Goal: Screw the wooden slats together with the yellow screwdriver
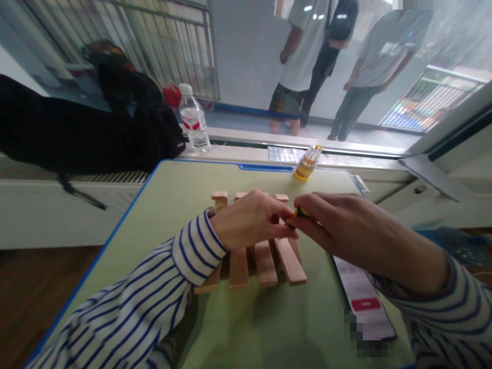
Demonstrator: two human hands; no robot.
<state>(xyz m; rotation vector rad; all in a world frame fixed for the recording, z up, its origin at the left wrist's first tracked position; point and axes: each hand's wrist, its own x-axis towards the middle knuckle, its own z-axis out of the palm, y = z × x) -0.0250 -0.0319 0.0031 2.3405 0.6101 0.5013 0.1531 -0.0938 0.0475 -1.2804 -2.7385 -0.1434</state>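
Note:
My right hand (338,220) is closed around a small yellow-and-black tool handle (302,211). Most of it hides in the fingers, and I cannot see its working end. The fingertips of my left hand (255,218) pinch close together right beside the handle; what they grip is too small to make out. Both hands meet above the right side of a wooden slatted piece (265,264), built of several pale strips with gaps between them. It rests on the light green table (269,328), partly covered by my left hand and striped sleeve.
A phone (361,297) lies at the right. At the far edge stands a small yellow-capped bottle (307,164). A water bottle (195,125) and a black bag (142,118) rest on the sill. Behind the glass, several people (303,56) stand.

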